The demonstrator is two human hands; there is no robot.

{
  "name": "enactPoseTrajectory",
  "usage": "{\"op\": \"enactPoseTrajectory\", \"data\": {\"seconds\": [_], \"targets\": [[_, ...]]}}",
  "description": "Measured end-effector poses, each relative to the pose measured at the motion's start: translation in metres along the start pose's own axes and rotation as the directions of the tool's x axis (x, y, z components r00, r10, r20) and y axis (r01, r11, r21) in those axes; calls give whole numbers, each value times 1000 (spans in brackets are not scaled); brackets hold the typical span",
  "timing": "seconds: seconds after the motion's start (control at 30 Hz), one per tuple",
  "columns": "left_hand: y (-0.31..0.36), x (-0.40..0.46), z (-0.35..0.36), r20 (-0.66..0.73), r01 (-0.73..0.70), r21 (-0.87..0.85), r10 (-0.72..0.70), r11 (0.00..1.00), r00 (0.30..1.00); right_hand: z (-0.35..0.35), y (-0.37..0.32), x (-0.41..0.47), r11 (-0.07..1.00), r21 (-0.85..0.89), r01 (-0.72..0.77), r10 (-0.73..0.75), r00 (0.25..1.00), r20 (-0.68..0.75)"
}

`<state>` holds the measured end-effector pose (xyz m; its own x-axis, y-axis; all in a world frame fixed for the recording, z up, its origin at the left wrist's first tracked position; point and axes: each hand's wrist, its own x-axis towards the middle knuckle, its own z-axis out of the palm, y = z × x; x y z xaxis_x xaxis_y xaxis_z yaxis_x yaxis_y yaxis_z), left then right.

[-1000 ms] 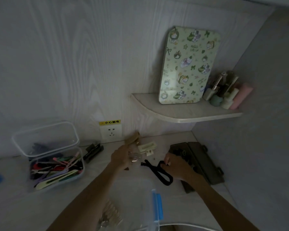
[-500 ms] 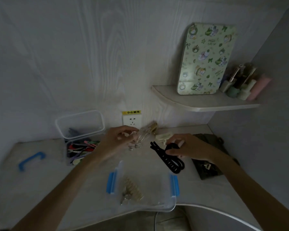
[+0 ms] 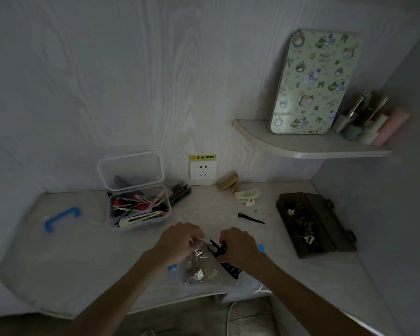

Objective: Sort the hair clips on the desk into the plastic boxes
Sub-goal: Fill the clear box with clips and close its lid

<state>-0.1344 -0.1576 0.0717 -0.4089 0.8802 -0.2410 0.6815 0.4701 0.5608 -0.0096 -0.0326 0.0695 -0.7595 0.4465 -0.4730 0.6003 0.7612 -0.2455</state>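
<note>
Fingers of right hand (image 3: 238, 246) grip black clip (image 3: 228, 264), long axis toward near-right; left hand (image 3: 180, 241) pinches clear clip (image 3: 199, 248).

Both forearms cut off at bottom edge. Left hand (image 3: 180, 241) and right hand (image 3: 238, 246) cover most of the clear plastic box (image 3: 204, 270) at lower centre; contents blurred. Dark hinged case (image 3: 315, 224) contents unreadable.

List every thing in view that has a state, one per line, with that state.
left hand: grips a clear clip over the near box
right hand: grips the black clip
black clip: held, partly over the near box
near box: open, clips inside
coloured-clip box: open, lid up, nearly full
dark case: open, flat
slim black clip: loose on desk
cream claw clip: loose on desk
</note>
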Motion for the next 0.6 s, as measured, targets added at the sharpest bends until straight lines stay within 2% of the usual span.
{"op": "enactPoseTrajectory", "data": {"seconds": [0.1, 0.2, 0.33, 0.4, 0.47, 0.53, 0.6], "targets": [[1, 3, 1, -41, 116, 5, -116, 993, 992, 7, -3, 11, 995, 81, 61, -71, 989, 128], [-4, 2, -2, -3, 199, -8, -199, 980, 980, 6, -3, 15, 991, -9, 130, -125, 966, 228], [-8, -1, -7, -32, 116, 60, -114, 991, 993, -6, 1, 8, 977, -34, 212, -200, 956, 216], [-7, 1, -12, -102, 69, 106, -58, 992, 993, -17, 7, 2, 962, 39, 270, -273, 950, 149], [-5, 9, -19, -202, 44, 115, -20, 992, 979, -33, 17, -1, 943, 147, 300, -305, 952, 15], [-3, 24, -29, -337, 54, 107, -15, 993, 941, -52, 37, 4, 926, 250, 283, -256, 957, -136], [-3, 43, -39, -453, 66, 96, -15, 993, 891, -68, 64, 18, 936, 279, 214, -144, 957, -250]]}}
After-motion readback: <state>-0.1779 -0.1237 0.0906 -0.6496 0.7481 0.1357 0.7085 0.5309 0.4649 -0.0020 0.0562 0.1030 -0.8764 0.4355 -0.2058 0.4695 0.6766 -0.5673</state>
